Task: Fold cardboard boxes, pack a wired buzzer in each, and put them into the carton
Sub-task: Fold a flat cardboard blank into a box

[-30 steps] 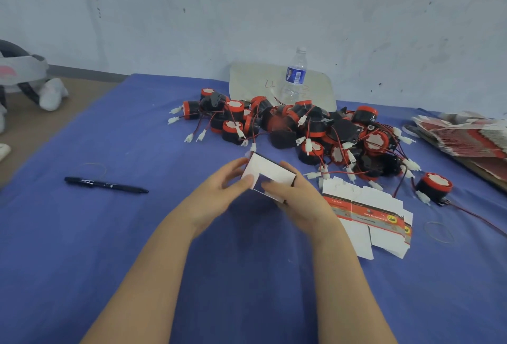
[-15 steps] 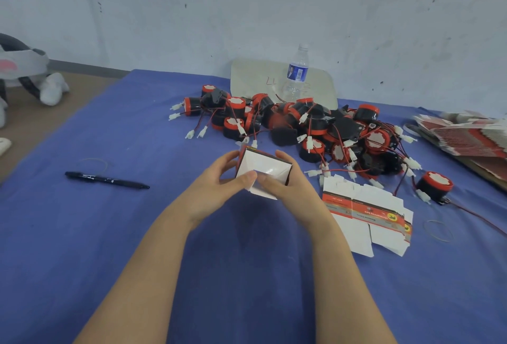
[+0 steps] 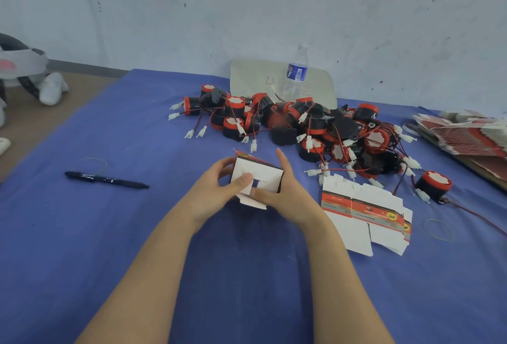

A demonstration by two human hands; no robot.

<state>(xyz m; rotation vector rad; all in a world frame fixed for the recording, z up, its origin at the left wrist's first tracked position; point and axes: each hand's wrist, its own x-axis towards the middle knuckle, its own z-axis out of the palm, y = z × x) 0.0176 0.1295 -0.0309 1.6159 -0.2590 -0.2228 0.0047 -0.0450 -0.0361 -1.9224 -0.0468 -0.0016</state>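
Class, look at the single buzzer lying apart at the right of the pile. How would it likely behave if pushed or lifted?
The lone buzzer is a squat round drum, so it probably slides on the blue cloth but could roll if tipped on edge. Its thin red wire trails away loosely, so it would likely flop, drag or snag when lifted.

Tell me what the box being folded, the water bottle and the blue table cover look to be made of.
The box looks like thin cardboard: matte white inside, printed red outside, with creased flaps. The bottle is probably clear plastic: see-through and glossy, with a blue label. The table cover is likely cloth: matte blue, with soft wrinkles.
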